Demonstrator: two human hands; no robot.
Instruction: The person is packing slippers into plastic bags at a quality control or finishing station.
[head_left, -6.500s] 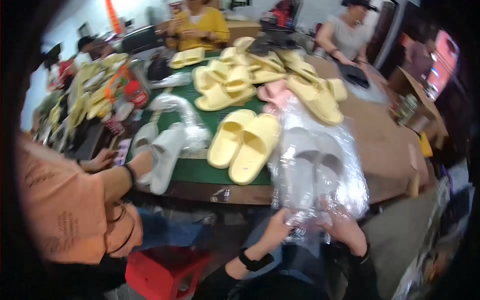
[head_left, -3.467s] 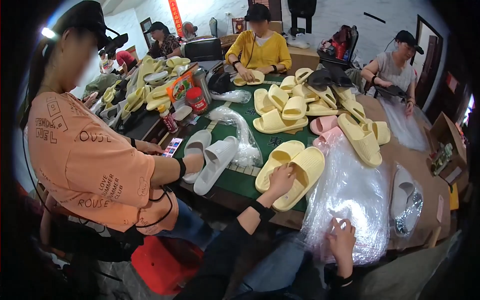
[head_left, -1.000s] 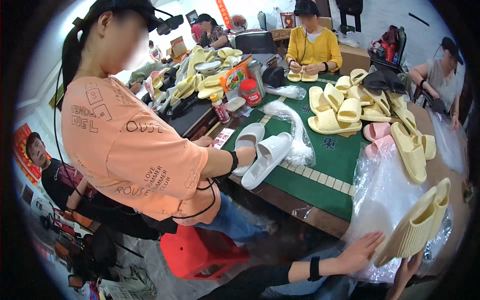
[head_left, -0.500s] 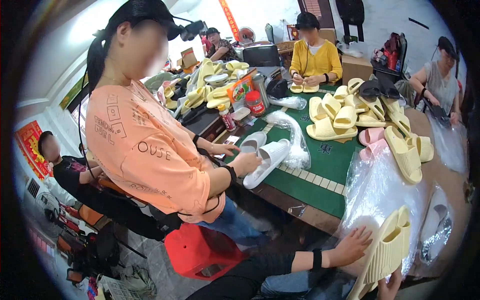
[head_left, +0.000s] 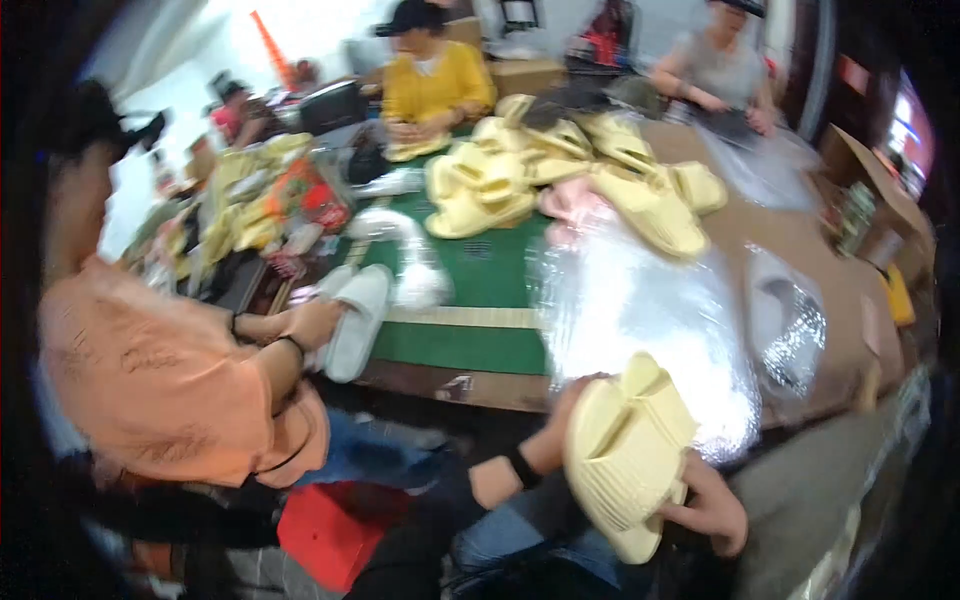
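Observation:
In front of me I hold pale yellow slide slippers (head_left: pixel 635 470) with ribbed straps, pressed together and tilted. They look like a pair, one lying against the other. My left hand (head_left: pixel 566 425) grips their left edge, its fingertips hidden behind the sole. At the lower right edge, my right hand (head_left: pixel 714 505) has its thumb on the slippers and the other fingers partly out of sight. Just beyond them lies a stack of clear plastic bags (head_left: pixel 650 320) on the table.
Yellow slippers (head_left: pixel 480 190) are heaped on the green mat (head_left: pixel 460 345), beside a pink pair (head_left: pixel 575 205). A bagged grey slipper (head_left: pixel 785 315) lies right. At left a co-worker in orange (head_left: pixel 150 370) handles grey slippers (head_left: pixel 358 320), near a red stool (head_left: pixel 340 530). Others sit across the table.
My view has swung right and blurred. My left hand, open beside the slippers before, now grips their edge. The slippers are turned more face-up between both hands.

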